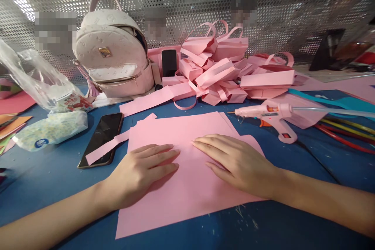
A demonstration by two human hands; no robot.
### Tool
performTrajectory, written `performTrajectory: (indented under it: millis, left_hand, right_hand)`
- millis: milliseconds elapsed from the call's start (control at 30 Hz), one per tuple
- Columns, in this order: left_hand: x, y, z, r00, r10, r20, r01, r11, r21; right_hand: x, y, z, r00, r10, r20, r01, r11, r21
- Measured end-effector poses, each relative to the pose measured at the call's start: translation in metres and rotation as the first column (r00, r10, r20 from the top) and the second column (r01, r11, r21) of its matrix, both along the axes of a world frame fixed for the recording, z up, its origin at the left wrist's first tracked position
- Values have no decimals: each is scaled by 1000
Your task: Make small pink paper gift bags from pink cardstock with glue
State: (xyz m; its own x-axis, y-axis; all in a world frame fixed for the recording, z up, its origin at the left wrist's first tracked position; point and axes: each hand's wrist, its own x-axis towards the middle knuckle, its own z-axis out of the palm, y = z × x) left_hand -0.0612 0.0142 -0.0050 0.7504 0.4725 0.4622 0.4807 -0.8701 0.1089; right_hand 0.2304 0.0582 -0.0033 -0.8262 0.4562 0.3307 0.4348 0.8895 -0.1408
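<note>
Several sheets of pink paper point(187, 199) lie stacked in front of me on the blue table. My left hand point(143, 170) rests flat on the left part of the top sheet, fingers stretched out toward the middle. On the right part, my right hand point(234, 160) lies with its fingers extended and pointing left. Neither hand grips anything. A narrow pink paper strip point(104, 150) runs from the stack's left side across a black phone point(102, 133). Beyond my right hand, a pink glue gun point(272, 115) lies with its nozzle pointing left.
At the back stands a heap of folded pink paper bags with handles point(219, 70), beside an upright phone point(169, 63) and a pale backpack point(117, 54). Leftward are a tissue pack point(52, 129) and a plastic bag point(38, 78). Coloured rods point(345, 136) and a cord point(319, 162) lie right.
</note>
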Motion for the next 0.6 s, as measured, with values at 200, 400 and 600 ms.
performTrajectory:
  millis: [200, 400, 600]
  left_hand:
    - [2, 1, 0, 999, 5, -53, -5, 1000, 1]
    - [1, 3, 1, 997, -9, -79, 8, 1000, -16]
    - [0, 3, 0, 997, -5, -75, 4, 1000, -16]
  right_hand:
    - [5, 14, 9, 994, 61, 91, -45, 984, -172]
    - [6, 15, 10, 995, 49, 89, -30, 979, -203]
    - [6, 14, 9, 994, 60, 90, -44, 985, -168]
